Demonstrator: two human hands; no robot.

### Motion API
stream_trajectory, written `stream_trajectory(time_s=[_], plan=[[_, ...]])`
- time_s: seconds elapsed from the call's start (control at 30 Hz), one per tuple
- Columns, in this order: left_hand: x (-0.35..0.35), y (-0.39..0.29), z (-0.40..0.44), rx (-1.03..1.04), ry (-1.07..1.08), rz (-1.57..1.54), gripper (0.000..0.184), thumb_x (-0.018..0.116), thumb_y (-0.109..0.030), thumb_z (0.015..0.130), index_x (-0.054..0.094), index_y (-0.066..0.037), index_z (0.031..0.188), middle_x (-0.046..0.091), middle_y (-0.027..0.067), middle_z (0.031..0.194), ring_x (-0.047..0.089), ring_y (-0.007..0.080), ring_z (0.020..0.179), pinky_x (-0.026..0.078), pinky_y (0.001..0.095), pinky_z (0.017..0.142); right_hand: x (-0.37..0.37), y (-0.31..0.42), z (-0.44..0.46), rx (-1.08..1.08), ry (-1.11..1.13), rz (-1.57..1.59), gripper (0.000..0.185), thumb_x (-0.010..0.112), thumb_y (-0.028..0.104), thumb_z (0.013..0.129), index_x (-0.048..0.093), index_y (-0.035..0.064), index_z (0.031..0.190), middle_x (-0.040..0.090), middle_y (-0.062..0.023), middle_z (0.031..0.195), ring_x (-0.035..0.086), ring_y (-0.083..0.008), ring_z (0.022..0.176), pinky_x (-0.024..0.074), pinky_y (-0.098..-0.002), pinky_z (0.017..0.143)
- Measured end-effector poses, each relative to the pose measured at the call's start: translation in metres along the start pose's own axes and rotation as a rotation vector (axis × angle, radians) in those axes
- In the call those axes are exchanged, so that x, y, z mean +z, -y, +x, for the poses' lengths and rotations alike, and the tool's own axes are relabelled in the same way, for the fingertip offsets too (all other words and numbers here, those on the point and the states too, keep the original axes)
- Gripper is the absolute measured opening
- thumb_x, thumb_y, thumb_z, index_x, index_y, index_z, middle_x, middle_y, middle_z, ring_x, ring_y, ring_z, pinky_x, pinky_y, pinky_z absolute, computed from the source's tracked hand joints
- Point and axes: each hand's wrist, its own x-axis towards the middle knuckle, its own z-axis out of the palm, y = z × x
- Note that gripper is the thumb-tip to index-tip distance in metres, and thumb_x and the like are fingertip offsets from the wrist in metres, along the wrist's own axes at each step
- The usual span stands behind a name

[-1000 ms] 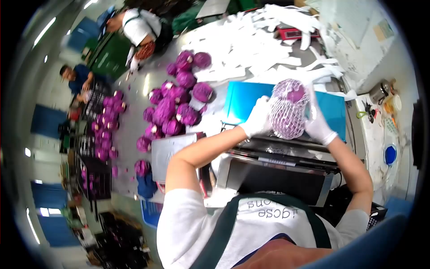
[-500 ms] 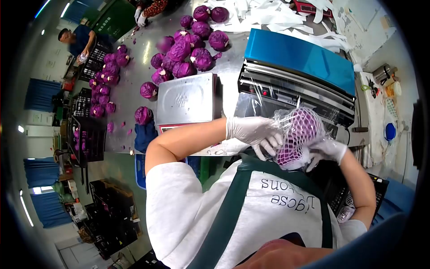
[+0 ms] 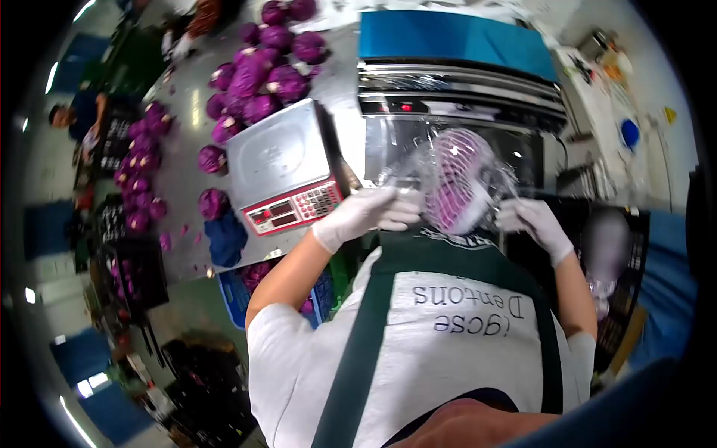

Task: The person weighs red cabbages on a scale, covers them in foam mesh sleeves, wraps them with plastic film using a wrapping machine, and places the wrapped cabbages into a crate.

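Note:
A purple cabbage [image 3: 453,175] in a white foam net lies inside a clear plastic bag [image 3: 489,160], close in front of my apron. On the bag's left side, my gloved left hand [image 3: 370,215] has its fingers and thumb closed on the film. My gloved right hand [image 3: 536,224] pinches the bag's right edge. Just beyond the bag stands a blue-topped sealing machine [image 3: 455,37] with a small red light. Left of it, a red weighing scale [image 3: 280,168] with a bare metal plate sits near my left forearm.
Loose purple cabbages [image 3: 258,75] are piled behind the scale, and more lie farther left. A dark blue cloth [image 3: 225,240] hangs at the table edge above a blue crate [image 3: 231,299]. A black crate [image 3: 627,299] holding wrapped items stands right. Another person [image 3: 78,119] is at far left.
The bagged cabbage has come down flatter before the machine, and my hands have spread apart to the bag's two sides. The camera view has shifted, showing the scale's keypad.

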Motion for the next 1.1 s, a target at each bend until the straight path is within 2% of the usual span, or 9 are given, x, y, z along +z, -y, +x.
stream_trajectory(time_s=[0.23, 0.43, 0.57, 0.63, 0.67, 0.8, 0.83, 0.97, 1.1], plan=[[0.003, -0.005, 0.007, 0.376, -0.595, 0.240, 0.045, 0.037, -0.041, 0.103, 0.058, -0.002, 0.113, 0.064, 0.0083, 0.077, 0.061, 0.0175, 0.063, 0.048, 0.0264, 0.056, 0.017, -0.011, 0.024, -0.373, -0.696, 0.158, 0.027, 0.051, 0.025, 0.100, 0.062, 0.0011, 0.094, 0.060, -0.0030, 0.071, 0.059, -0.0114, 0.057, 0.0475, -0.0233, 0.052], [-0.027, -0.006, -0.012, 0.395, -0.544, -0.228, 0.039, 0.036, -0.033, 0.104, 0.060, -0.003, 0.102, 0.052, -0.0012, 0.058, 0.040, 0.0056, 0.039, 0.032, 0.0176, 0.034, -0.029, -0.045, -0.001, -0.194, -0.653, 0.510, 0.024, 0.052, 0.025, 0.099, 0.061, 0.0047, 0.089, 0.052, 0.0026, 0.067, 0.046, -0.0073, 0.053, 0.0353, -0.0215, 0.047], [-0.051, 0.046, 0.037, 0.014, -0.769, -0.248, 0.026, 0.044, -0.022, 0.101, 0.061, -0.003, 0.094, 0.052, -0.0054, 0.057, 0.040, 0.0042, 0.038, 0.037, 0.0153, 0.040, -0.046, -0.115, 0.003, 0.124, -0.607, 0.520, 0.022, 0.056, 0.029, 0.096, 0.058, 0.0088, 0.086, 0.047, 0.0060, 0.066, 0.042, -0.0041, 0.052, 0.0329, -0.0184, 0.045], [-0.108, 0.106, 0.068, -0.196, -0.121, -0.546, 0.020, 0.051, -0.019, 0.096, 0.063, -0.003, 0.096, 0.060, -0.0002, 0.065, 0.053, 0.0095, 0.048, 0.052, 0.0220, 0.053, -0.039, -0.142, 0.011, 0.172, -0.488, 0.644, 0.020, 0.056, 0.026, 0.095, 0.057, 0.0105, 0.083, 0.045, 0.0071, 0.065, 0.039, -0.0022, 0.052, 0.0299, -0.0172, 0.044], [-0.068, 0.113, 0.086, -0.039, -0.195, -0.170, 0.021, 0.055, -0.019, 0.095, 0.062, -0.001, 0.103, 0.063, 0.0041, 0.078, 0.058, 0.0135, 0.063, 0.054, 0.0273, 0.067, -0.041, -0.156, 0.015, 0.215, -0.473, 0.690, 0.015, 0.055, 0.020, 0.095, 0.058, 0.0083, 0.085, 0.050, 0.0037, 0.071, 0.046, -0.0066, 0.057, 0.0380, -0.0221, 0.048], [-0.036, 0.143, 0.159, -0.174, -0.139, -0.081, 0.022, 0.056, -0.018, 0.094, 0.061, 0.000, 0.106, 0.063, 0.0047, 0.084, 0.058, 0.0139, 0.069, 0.053, 0.0270, 0.070, -0.043, -0.208, 0.039, 0.179, -0.358, 0.661, 0.016, 0.059, 0.019, 0.091, 0.062, 0.0036, 0.092, 0.056, -0.0010, 0.075, 0.054, -0.0116, 0.065, 0.0438, -0.0264, 0.059], [-0.032, 0.147, 0.176, -0.199, -0.109, -0.064, 0.022, 0.056, -0.017, 0.094, 0.061, 0.000, 0.107, 0.063, 0.0048, 0.085, 0.058, 0.0140, 0.071, 0.053, 0.0270, 0.071, -0.035, -0.211, 0.044, 0.128, -0.567, 0.518, 0.020, 0.060, 0.023, 0.091, 0.063, 0.0033, 0.093, 0.053, 0.0029, 0.067, 0.046, -0.0076, 0.055, 0.0354, -0.0215, 0.051], [-0.025, 0.144, 0.210, -0.292, -0.031, 0.085, 0.023, 0.058, -0.016, 0.093, 0.060, 0.000, 0.110, 0.062, 0.0054, 0.091, 0.058, 0.0144, 0.077, 0.052, 0.0267, 0.075, -0.043, -0.123, 0.015, 0.065, -0.783, 0.504, 0.025, 0.054, 0.024, 0.097, 0.064, 0.0019, 0.091, 0.049, 0.0033, 0.061, 0.037, -0.0054, 0.047, 0.0266, -0.0200, 0.045], [0.000, 0.098, 0.206, -0.310, 0.031, 0.336, 0.026, 0.059, -0.014, 0.092, 0.059, 0.001, 0.113, 0.062, 0.0060, 0.097, 0.058, 0.0148, 0.083, 0.051, 0.0265, 0.079, -0.030, 0.013, -0.051, -0.507, -0.543, 0.399, 0.027, 0.052, 0.024, 0.098, 0.062, 0.0010, 0.091, 0.048, 0.0024, 0.062, 0.036, -0.0039, 0.046, 0.0264, -0.0193, 0.042]])
